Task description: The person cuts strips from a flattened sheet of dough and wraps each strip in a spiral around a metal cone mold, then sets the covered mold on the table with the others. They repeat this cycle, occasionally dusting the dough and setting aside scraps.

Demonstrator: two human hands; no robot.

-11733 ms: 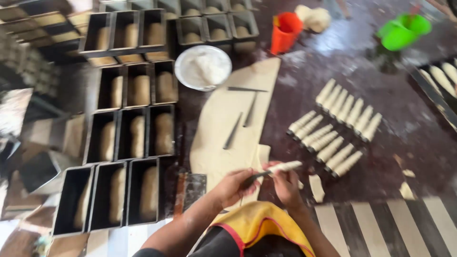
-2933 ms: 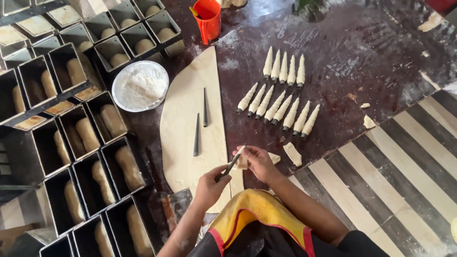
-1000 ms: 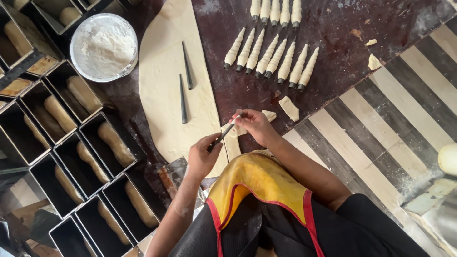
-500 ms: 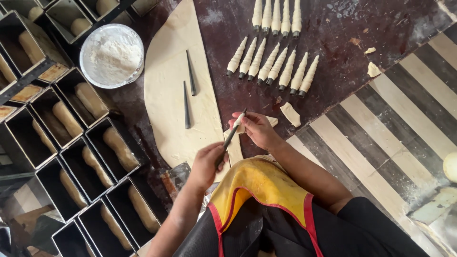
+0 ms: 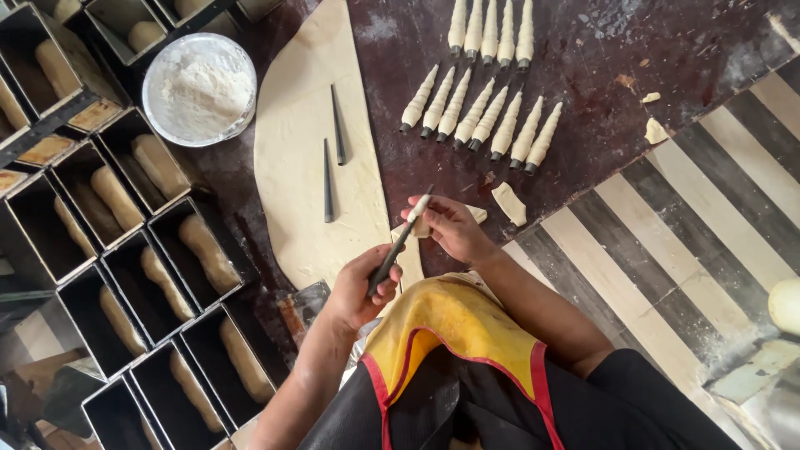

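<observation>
Head view is looking straight down on a dark worktop point(image 5: 683, 50) where a long sheet of pale dough point(image 5: 292, 150) is lying, and everything else is placed around that sheet. At the sheet's near right corner the left hand point(image 5: 360, 287) is closing its fingers around the wide end of a dark metal cone point(image 5: 400, 242), holding it slanted up toward the right hand point(image 5: 450, 229). The right hand is pinching a strip of dough point(image 5: 419, 208) against the cone's narrow tip; whether the strip is already wrapping round the metal is hard to tell from here. Two bare cones point(image 5: 332, 154) are resting on the sheet itself, near its right edge. Right of the sheet, well apart from it, finished dough-wrapped cones point(image 5: 479, 117) are lying side by side in rows. A white bowl of flour point(image 5: 198, 87) is sitting just beside the sheet's left edge, and black loaf tins point(image 5: 125, 242) holding dough pieces are standing left of it. A small dough scrap point(image 5: 508, 202) is lying just right of the right hand.
</observation>
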